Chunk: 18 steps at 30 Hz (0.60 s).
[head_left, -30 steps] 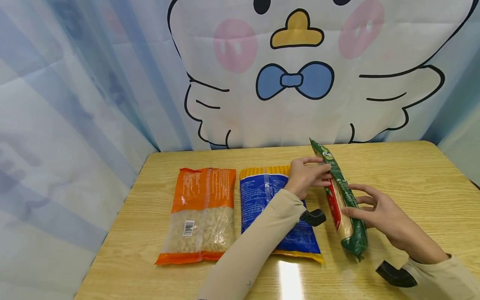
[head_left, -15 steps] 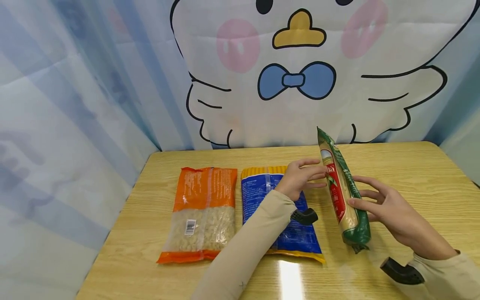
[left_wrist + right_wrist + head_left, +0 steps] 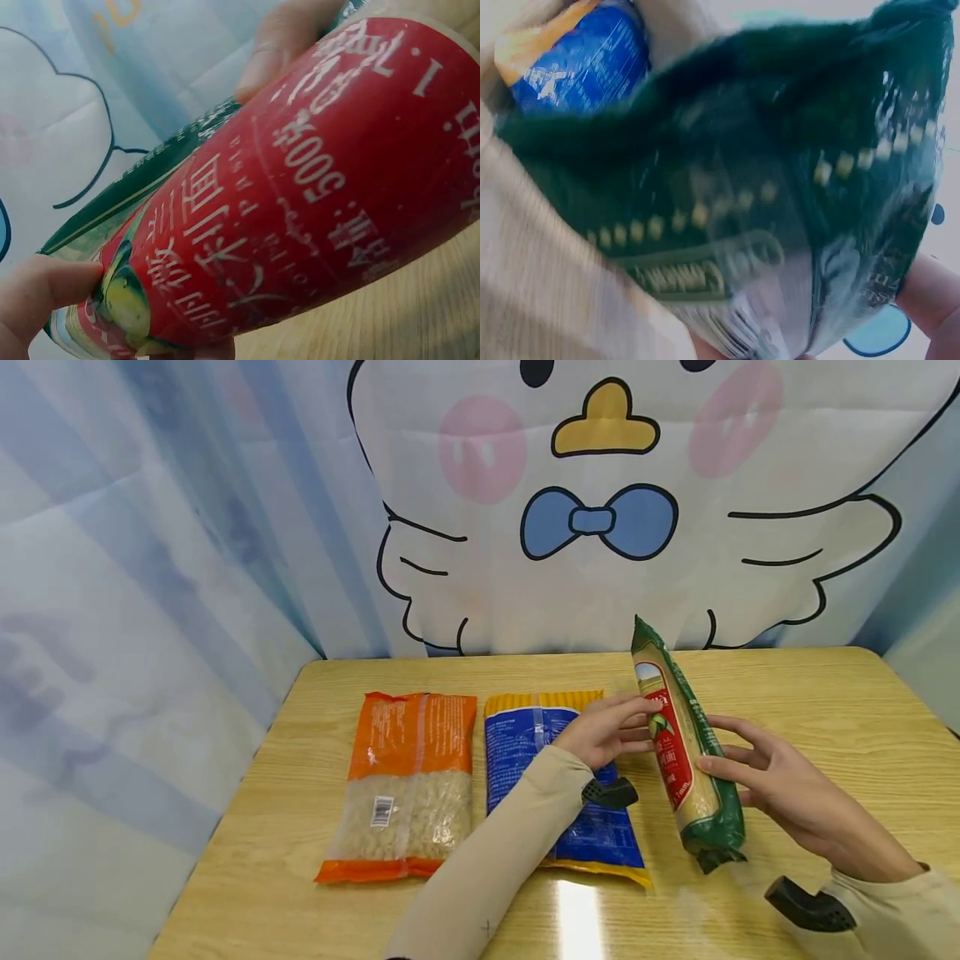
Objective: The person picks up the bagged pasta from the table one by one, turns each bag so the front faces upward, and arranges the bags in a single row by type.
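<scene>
Right hand, right of the head view: thumb on front face, fingers behind, pinching the lower part of the packet. Left hand, right of centre: thumb and fingers pinching its upper part.

Long green-and-red plastic packet of pale pasta strands, right of centre, tilted, upper end leaning left; contact at its lower end: cannot tell. Likely handling: fairly light, stiff lengthwise, film slick, contents brittle if bent. Best hold: round the filled body, both hands, clear of the crimped ends.

Flat blue-and-yellow plastic bag, centre, partly behind the left sleeve. Flat orange-and-clear plastic bag, left of centre. Pale wood-grain bench beneath.
</scene>
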### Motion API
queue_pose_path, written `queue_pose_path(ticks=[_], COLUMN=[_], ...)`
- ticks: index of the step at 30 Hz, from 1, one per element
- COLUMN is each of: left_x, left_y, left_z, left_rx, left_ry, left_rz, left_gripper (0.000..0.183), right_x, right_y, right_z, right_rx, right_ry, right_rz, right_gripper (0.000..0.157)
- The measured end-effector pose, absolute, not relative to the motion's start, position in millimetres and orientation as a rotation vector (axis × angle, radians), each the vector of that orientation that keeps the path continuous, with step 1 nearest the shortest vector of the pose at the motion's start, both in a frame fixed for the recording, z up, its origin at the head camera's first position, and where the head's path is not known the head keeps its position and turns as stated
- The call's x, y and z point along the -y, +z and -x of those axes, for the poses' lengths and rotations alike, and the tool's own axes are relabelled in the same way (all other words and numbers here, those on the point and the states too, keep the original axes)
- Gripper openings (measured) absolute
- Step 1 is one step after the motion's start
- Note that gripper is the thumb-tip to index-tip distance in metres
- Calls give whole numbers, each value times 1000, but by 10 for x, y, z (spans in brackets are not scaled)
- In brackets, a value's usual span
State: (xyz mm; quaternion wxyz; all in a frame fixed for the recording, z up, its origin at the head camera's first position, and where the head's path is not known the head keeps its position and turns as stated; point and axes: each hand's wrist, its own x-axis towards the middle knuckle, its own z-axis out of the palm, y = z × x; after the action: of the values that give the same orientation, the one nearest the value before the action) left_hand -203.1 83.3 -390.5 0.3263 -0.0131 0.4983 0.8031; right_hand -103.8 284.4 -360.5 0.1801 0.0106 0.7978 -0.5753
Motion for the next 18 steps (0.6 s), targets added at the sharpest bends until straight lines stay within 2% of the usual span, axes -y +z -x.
queue_pose_path(ticks=[7,18], left_x=[-859,-932], left_y=[-3936,-3866], left_z=[1972,1871], left_rx=[-1329,-1375], left_ry=[2127,2226], left_rz=[113,242], left_gripper=[24,39], right_x=[-2785,-2759], right_y=[-3543,-3403], right_z=[1027,978], right_rx=[-2419,-2705], right_ry=[-1363,-1129], right_rz=[93,122], right_gripper=[75,81])
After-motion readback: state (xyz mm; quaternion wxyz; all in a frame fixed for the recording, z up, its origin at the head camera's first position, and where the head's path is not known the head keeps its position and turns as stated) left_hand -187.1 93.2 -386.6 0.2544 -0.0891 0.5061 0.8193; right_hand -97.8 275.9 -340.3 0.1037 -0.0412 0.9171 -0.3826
